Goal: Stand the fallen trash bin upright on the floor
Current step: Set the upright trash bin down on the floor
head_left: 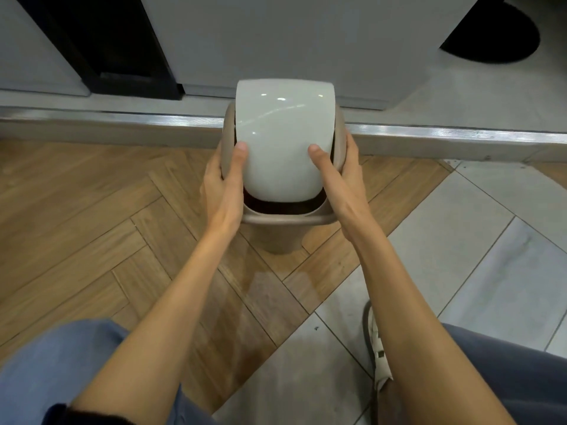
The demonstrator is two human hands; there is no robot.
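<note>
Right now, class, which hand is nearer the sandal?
Right. The right hand grips the bin's right side, up the arm from the sandal; the left hand grips the far side.

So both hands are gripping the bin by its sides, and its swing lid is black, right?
Not quite. The head view shows the lid is white, not black. The left hand and right hand do grip the bin by its sides.

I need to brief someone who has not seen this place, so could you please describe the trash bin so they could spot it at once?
Follow the metal threshold strip across the floor to where the herringbone wood meets it. The trash bin stands there, gripped by the left hand and right hand. Its taupe body and glossy white swing lid set it apart.
</note>
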